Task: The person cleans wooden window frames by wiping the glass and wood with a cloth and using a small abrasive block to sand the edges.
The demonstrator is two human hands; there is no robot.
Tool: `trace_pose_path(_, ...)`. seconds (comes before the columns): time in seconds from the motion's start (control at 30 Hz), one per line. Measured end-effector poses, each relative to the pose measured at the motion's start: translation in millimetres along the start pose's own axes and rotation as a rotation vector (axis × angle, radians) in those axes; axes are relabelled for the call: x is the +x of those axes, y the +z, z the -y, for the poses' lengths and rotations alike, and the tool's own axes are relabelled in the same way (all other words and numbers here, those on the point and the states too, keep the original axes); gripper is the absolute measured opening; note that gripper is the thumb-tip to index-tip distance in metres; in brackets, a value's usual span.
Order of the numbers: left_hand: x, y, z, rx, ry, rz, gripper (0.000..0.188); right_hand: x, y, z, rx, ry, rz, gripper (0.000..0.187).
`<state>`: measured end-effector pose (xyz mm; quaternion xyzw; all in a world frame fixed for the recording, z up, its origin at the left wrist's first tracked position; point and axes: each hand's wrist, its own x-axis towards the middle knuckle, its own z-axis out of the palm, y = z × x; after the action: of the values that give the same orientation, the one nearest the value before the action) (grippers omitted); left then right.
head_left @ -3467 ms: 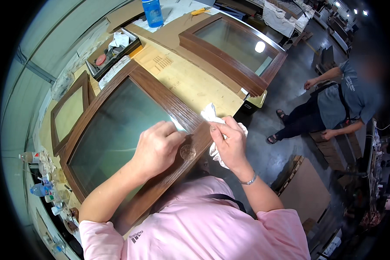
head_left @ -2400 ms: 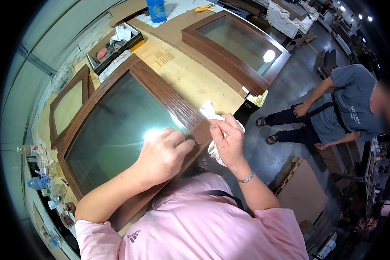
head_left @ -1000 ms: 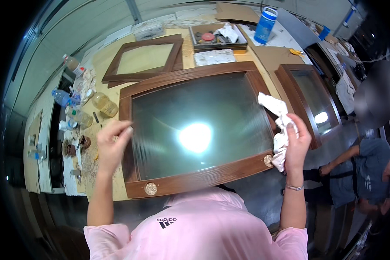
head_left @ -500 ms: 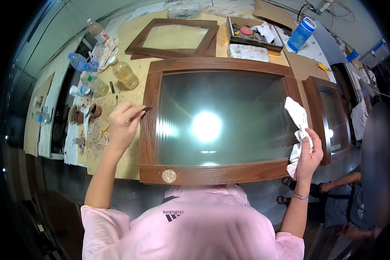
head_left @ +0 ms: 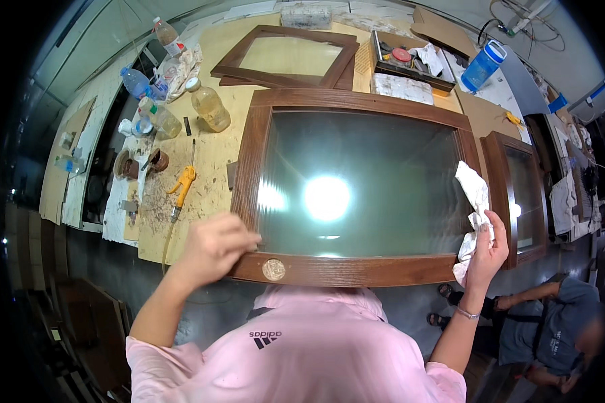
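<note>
A large brown wooden frame with a glass pane (head_left: 356,181) lies before me on the workbench. My left hand (head_left: 215,247) is at its lower left corner, fingers curled and pinched together, fingertips over the wood. What they hold, if anything, I cannot make out. A small dark flat piece (head_left: 232,176) lies against the frame's left edge. My right hand (head_left: 487,252) grips a crumpled white cloth (head_left: 474,188) at the frame's right side. A round pale disc (head_left: 273,270) sits on the bottom rail near my left hand.
Left on the bench are an orange air blow gun (head_left: 183,185), bottles, including a yellowish one (head_left: 210,107), and brown-stained cups (head_left: 158,161). Smaller frames (head_left: 242,50) lie behind; a narrow one (head_left: 497,195) stands right. Beyond are a tool box (head_left: 413,70) and blue bottle (head_left: 484,66). A person (head_left: 548,322) is at lower right.
My left hand has moved down from the frame's left side to its lower left corner. The dark piece no longer shows in its fingers. The right hand still holds the cloth.
</note>
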<state>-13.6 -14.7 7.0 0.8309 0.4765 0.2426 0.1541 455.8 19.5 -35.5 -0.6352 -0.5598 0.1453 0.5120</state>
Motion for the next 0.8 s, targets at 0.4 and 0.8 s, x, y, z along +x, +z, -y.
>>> trace_pose_path(0.4, 131.7, -6.6, 135.4, 0.006, -0.148, -0.162, 0.015, 1.7, 1.3, 3.8, -0.105, -0.081, -0.049, 0.022)
trace_pose_path(0.8, 168.6, -9.2, 179.3, 0.027, -0.263, -0.305, 0.013, -0.4, 3.6, 12.5, -0.110, -0.067, -0.050, 0.023)
